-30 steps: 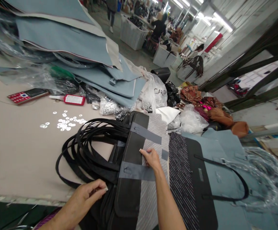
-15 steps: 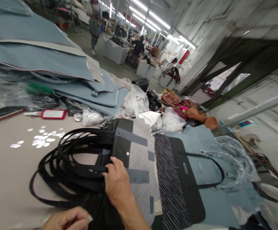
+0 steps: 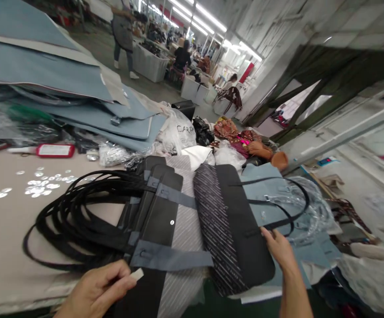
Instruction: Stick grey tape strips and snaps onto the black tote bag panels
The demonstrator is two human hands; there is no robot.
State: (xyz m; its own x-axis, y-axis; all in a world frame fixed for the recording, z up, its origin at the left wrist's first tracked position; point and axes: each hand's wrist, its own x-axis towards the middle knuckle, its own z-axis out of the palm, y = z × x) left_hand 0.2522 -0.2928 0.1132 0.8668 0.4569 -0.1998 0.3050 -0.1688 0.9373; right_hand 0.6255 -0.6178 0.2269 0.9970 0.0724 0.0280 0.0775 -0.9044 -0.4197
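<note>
My left hand is closed, with a small whitish piece pinched between thumb and finger. It hovers by the near side of a stack of black bag panels, which have looped black straps and grey backing strips. A small round disc rests on the top panel. To the right, my right hand pinches the edge of another bag panel, black with a striped patterned part, close to the foot of its strap.
Scattered clear discs lie on the table near a red-and-white tube. Blue-grey sheets are piled at the back left. Plastic bags and brown bags sit behind. Other people are farther off.
My right hand has moved from the strapped stack to the panel on the right, where a second strap now shows. A round disc shows on the stack where a white diamond-shaped piece lay.
</note>
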